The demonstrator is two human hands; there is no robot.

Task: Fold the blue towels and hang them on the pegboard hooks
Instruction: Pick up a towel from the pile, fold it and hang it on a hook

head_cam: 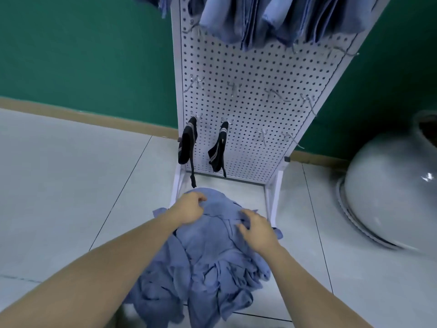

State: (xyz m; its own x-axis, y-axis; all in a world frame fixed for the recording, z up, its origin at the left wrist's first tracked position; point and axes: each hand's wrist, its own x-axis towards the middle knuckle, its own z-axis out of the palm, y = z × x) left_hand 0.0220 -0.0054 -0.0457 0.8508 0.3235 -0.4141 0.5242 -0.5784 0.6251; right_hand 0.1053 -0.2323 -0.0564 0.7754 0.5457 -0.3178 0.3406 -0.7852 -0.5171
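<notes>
I am looking down at a heap of blue towels (208, 268) piled on the tiled floor (59, 185), at six o'clock from the foot of the white pegboard (248, 102). My left hand (189, 210) lies on the far left part of the heap at about eleven o'clock, its fingers curled into the cloth, gripping a fold. My right hand (256, 229) sits on the heap at about one o'clock, fingers bent and pressed into the fabric, pinching a crease beside the left hand; the two hands are near each other but apart.

Up at twelve o'clock, folded blue towels (272, 22) hang from the top of the board, side by side and overlapping. Lower down, two dark socks (203, 147) hang from hooks on the left half of the board, above the heap. Bare metal hooks (272, 93) stick out across the middle rows and at the lower right.

At three o'clock a large pale round vessel (390, 192) stands on the floor, well apart from the heap. A green wall (82, 55) runs behind the board.
</notes>
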